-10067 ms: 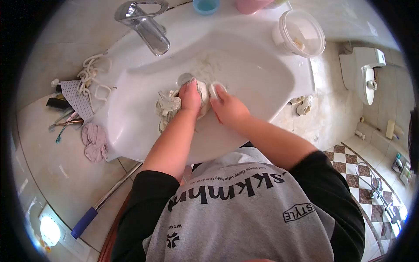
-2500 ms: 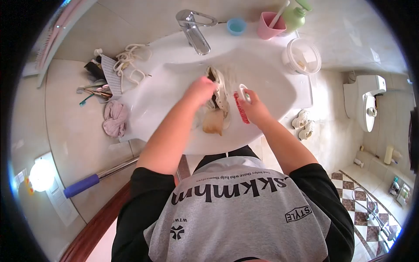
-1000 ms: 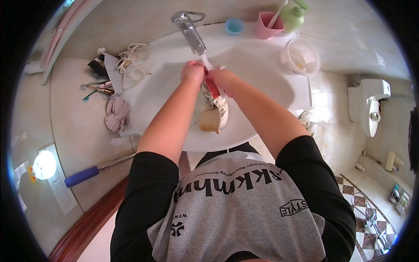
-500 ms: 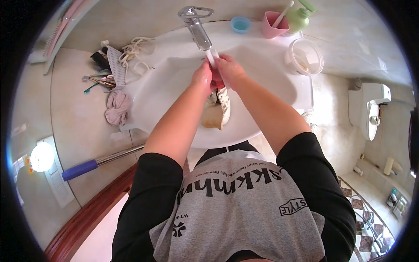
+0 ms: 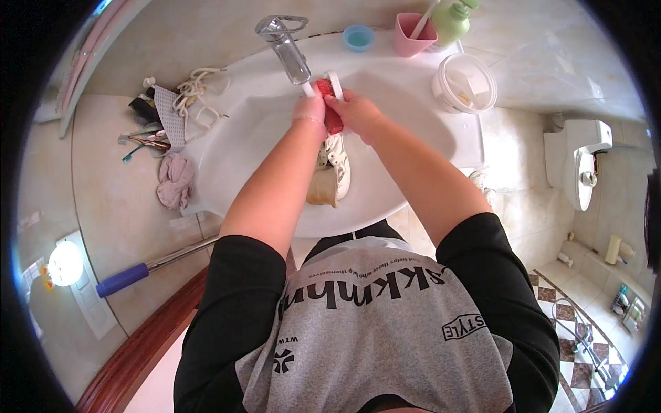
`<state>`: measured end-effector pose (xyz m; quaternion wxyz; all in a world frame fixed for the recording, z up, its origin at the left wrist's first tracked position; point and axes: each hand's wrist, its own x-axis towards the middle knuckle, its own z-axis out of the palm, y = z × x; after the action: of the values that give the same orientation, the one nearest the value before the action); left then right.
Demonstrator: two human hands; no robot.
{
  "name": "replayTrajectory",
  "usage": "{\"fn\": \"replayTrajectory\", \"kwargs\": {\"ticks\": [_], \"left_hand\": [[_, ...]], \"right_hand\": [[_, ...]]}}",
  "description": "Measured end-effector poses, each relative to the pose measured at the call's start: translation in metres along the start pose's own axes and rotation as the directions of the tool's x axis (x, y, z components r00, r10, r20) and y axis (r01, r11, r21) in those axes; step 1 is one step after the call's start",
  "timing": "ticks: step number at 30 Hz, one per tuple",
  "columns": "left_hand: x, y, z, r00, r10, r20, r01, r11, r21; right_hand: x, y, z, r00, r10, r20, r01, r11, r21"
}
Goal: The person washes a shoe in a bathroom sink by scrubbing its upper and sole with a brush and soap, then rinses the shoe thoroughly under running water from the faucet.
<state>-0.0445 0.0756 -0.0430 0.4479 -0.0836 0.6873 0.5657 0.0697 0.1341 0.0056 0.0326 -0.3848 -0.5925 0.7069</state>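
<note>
Under the chrome faucet, my right hand grips a scrub brush with red bristles and a white handle. My left hand is closed against the brush's left side, right below the spout, with its fingertips partly hidden. Water runs from the spout onto this hand. A cream-coloured shoe lies in the white sink, just below my hands. Part of the shoe is covered by my hands and wrists.
Left on the rim are white shoelaces, a grey perforated holder with toothbrushes, and a pinkish cloth. Along the back and right stand a blue cup, a pink cup, a green pump bottle and a clear tub.
My hands have shifted apart slightly, and more of the brush's red bristles and white handle shows. The whole view has moved a little, so the sink's things appear further left.
</note>
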Motion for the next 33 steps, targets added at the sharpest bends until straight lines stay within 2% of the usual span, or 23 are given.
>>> {"fn": "replayTrajectory", "kwargs": {"ticks": [2, 4, 7, 8, 10, 11, 13, 14, 16, 17, 19, 21, 23, 24, 25, 27, 28, 30, 31, 32, 33], "left_hand": [[-0.002, -0.002, -0.003, 1.0, 0.027, -0.01, -0.028, 0.998, -0.053], [-0.002, -0.006, -0.013, 0.987, 0.122, 0.101, -0.099, 0.973, -0.208], [-0.031, 0.0, -0.014, 0.988, 0.152, 0.02, -0.142, 0.958, -0.25], [-0.033, 0.0, -0.019, 0.988, 0.152, 0.017, -0.144, 0.958, -0.249], [-0.036, 0.001, -0.028, 0.99, 0.137, 0.038, -0.135, 0.99, -0.049], [-0.037, 0.0, -0.031, 0.99, 0.137, 0.036, -0.135, 0.99, -0.049], [-0.045, 0.002, -0.034, 0.998, -0.018, 0.066, 0.021, 0.998, -0.058], [-0.049, 0.003, -0.034, 0.998, -0.018, 0.064, 0.022, 0.998, -0.06], [-0.052, 0.003, -0.033, 0.975, -0.019, 0.222, 0.052, 0.988, -0.145], [-0.052, 0.002, -0.033, 0.975, -0.022, 0.222, 0.056, 0.987, -0.149], [-0.051, 0.003, -0.029, 0.961, -0.017, 0.277, 0.071, 0.98, -0.187], [-0.054, 0.011, -0.02, 0.964, -0.051, 0.263, 0.098, 0.981, -0.17], [-0.058, 0.02, -0.012, 0.977, -0.088, 0.195, 0.102, 0.993, -0.064], [-0.052, 0.019, -0.014, 0.968, -0.091, 0.234, 0.117, 0.988, -0.098], [-0.048, 0.017, -0.016, 0.967, -0.096, 0.238, 0.121, 0.988, -0.092], [-0.038, 0.022, -0.008, 0.978, -0.155, 0.137, 0.165, 0.984, -0.061], [-0.036, 0.026, -0.004, 0.978, -0.155, 0.14, 0.165, 0.984, -0.065], [-0.031, 0.028, 0.0, 0.984, -0.165, 0.069, 0.172, 0.979, -0.109], [-0.027, 0.029, 0.001, 0.984, -0.163, 0.072, 0.171, 0.979, -0.109], [-0.024, 0.029, 0.0, 0.982, -0.159, 0.099, 0.166, 0.984, -0.063], [-0.021, 0.029, -0.003, 0.98, -0.155, 0.125, 0.158, 0.987, -0.017]], "right_hand": [[-0.001, -0.002, 0.008, 1.0, 0.024, 0.002, -0.024, 0.999, 0.037], [0.003, 0.003, 0.015, 0.996, 0.076, 0.055, -0.083, 0.988, 0.131], [0.009, 0.009, 0.024, 0.997, 0.068, 0.046, -0.075, 0.983, 0.168], [0.009, 0.01, 0.025, 0.996, 0.067, 0.049, -0.075, 0.983, 0.17], [0.007, 0.009, 0.024, 0.995, 0.088, 0.049, -0.098, 0.959, 0.266], [0.005, 0.008, 0.022, 0.995, 0.088, 0.05, -0.098, 0.959, 0.266], [0.0, 0.005, 0.014, 0.99, 0.123, 0.069, -0.131, 0.981, 0.141], [0.001, 0.009, 0.011, 0.99, 0.124, 0.07, -0.133, 0.981, 0.139], [0.004, 0.013, 0.005, 0.997, 0.076, 0.032, -0.079, 0.993, 0.088], [0.003, 0.017, -0.003, 0.996, 0.08, 0.033, -0.082, 0.993, 0.084], [-0.013, 0.008, -0.023, 0.999, -0.007, -0.05, -0.001, 0.989, -0.148], [-0.03, 0.004, -0.039, 0.997, -0.014, -0.071, 0.003, 0.989, -0.148], [-0.046, 0.002, -0.049, 0.991, -0.015, -0.134, -0.056, 0.854, -0.517], [-0.049, 0.0, -0.046, 0.981, 0.099, -0.168, -0.194, 0.589, -0.785], [-0.057, 0.0, -0.044, 0.979, 0.103, -0.173, -0.2, 0.591, -0.782], [-0.069, -0.009, -0.048, 0.957, 0.243, -0.161, -0.283, 0.637, -0.717], [-0.068, -0.007, -0.049, 0.956, 0.243, -0.163, -0.283, 0.634, -0.72], [-0.067, 0.005, -0.049, 0.984, -0.089, -0.154, -0.056, 0.665, -0.745], [-0.064, 0.007, -0.05, 0.983, -0.092, -0.157, -0.057, 0.664, -0.746], [-0.06, 0.009, -0.051, 0.943, -0.308, -0.127, 0.087, 0.596, -0.799], [-0.056, 0.005, -0.05, 0.857, -0.508, -0.079, 0.215, 0.494, -0.842]]}}
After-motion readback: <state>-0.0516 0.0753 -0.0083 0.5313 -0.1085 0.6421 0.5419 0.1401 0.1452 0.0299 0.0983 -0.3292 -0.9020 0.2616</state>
